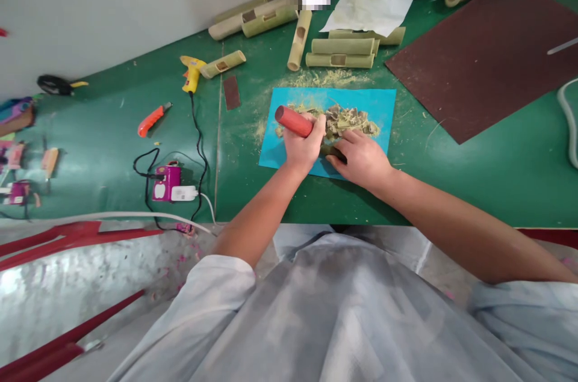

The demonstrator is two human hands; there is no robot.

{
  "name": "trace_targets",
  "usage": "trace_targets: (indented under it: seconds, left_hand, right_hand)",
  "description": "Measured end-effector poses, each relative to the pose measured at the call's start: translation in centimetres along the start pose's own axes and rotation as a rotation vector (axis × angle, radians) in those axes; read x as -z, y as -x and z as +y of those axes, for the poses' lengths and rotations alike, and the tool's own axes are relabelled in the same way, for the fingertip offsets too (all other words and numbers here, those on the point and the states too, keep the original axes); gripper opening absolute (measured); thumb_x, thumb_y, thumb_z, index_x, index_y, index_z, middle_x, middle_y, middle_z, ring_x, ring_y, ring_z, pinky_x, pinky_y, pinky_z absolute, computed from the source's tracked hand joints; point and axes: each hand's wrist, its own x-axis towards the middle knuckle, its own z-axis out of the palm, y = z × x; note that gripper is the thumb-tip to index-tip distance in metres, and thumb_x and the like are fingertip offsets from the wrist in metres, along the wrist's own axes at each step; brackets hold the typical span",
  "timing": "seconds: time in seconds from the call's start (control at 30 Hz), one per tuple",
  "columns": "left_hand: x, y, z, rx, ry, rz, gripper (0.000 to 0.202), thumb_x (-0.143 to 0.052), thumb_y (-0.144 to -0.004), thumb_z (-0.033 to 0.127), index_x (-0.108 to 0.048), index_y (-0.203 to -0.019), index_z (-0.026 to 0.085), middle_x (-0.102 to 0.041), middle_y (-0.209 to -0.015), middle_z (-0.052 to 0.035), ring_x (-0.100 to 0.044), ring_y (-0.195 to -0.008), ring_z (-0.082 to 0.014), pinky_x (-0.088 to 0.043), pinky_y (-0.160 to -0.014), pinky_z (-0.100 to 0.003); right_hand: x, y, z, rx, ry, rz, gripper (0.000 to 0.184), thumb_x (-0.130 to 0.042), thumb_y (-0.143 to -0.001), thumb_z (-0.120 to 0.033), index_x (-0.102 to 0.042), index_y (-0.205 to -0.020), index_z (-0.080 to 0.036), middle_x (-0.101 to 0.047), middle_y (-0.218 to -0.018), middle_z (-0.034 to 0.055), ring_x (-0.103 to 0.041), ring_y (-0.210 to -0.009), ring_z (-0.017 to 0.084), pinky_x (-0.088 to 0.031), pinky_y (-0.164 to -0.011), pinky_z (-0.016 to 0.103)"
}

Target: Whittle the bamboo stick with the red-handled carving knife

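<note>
My left hand [303, 142] is closed around a tool with a thick red handle [293, 121]. The handle points up and to the left, and the tool's working end is hidden behind my fingers. Just right of it, my right hand [363, 159] grips a dark green piece of bamboo [333, 152], mostly covered by the fingers. Both hands are over a bright blue sheet [383, 106] on the green table. Beyond them on the sheet lies a heap of bamboo shavings and chips [345, 120].
Several cut bamboo tubes [342, 46] lie at the back. A dark brown sheet [487, 63] covers part of the right side. On the left are a yellow glue gun [193, 73], an orange utility knife [152, 121], and a purple power adapter [166, 183] with cords.
</note>
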Motion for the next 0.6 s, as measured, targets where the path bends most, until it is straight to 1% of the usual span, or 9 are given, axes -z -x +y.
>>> trace_targets:
  seconds: [0.13,0.23,0.37,0.5,0.6]
  left_hand:
    - [0.2,-0.1,-0.2,-0.055,-0.026,-0.001,0.053,-0.075,-0.087,0.063,-0.057,-0.057,0.023,-0.055,-0.056,0.0014,-0.054,-0.056,-0.0136,-0.054,-0.065,-0.032]
    - [0.3,-0.1,-0.6,-0.076,-0.054,0.005,0.054,-0.075,-0.087,0.065,-0.055,-0.058,0.023,-0.055,-0.058,0.0013,-0.053,-0.058,-0.0140,-0.053,-0.066,-0.033]
    - [0.2,0.0,-1.0,-0.114,-0.069,-0.024,0.051,-0.073,-0.091,0.055,-0.050,-0.059,0.023,-0.052,-0.060,0.0020,-0.052,-0.060,-0.0134,-0.051,-0.065,-0.032]
    - [0.0,0.1,-1.3,-0.164,-0.075,-0.059,0.051,-0.070,-0.094,0.047,-0.044,-0.058,0.022,-0.045,-0.058,0.0031,-0.045,-0.056,-0.0122,-0.046,-0.061,-0.032]
    - [0.2,0.1,-1.4,-0.154,-0.056,-0.063,0.054,-0.074,-0.091,0.047,-0.040,-0.056,0.022,-0.039,-0.056,0.0043,-0.040,-0.053,-0.0113,-0.043,-0.059,-0.032]
  right_hand:
    - [0.0,0.0,0.0,-0.006,0.000,-0.001,0.023,-0.060,-0.099,-0.031,-0.074,-0.092,-0.014,-0.068,-0.102,0.0157,-0.058,-0.099,0.030,-0.050,-0.087,0.042]
    - [0.0,0.0,-0.2,-0.018,0.005,-0.002,0.022,-0.061,-0.098,-0.031,-0.074,-0.095,-0.013,-0.069,-0.103,0.0161,-0.059,-0.100,0.030,-0.050,-0.087,0.041]
    - [-0.1,-0.2,-0.2,-0.032,0.015,-0.001,0.021,-0.063,-0.096,-0.028,-0.074,-0.100,-0.011,-0.069,-0.104,0.0175,-0.060,-0.099,0.030,-0.049,-0.085,0.041]
    - [-0.2,-0.4,0.0,-0.022,0.014,-0.009,0.020,-0.062,-0.096,-0.030,-0.073,-0.092,-0.013,-0.070,-0.099,0.0157,-0.060,-0.094,0.028,-0.049,-0.082,0.039]
    - [-0.1,-0.5,0.1,-0.018,0.011,-0.003,0.022,-0.059,-0.098,-0.030,-0.073,-0.090,-0.015,-0.069,-0.097,0.0142,-0.060,-0.093,0.028,-0.048,-0.080,0.039]
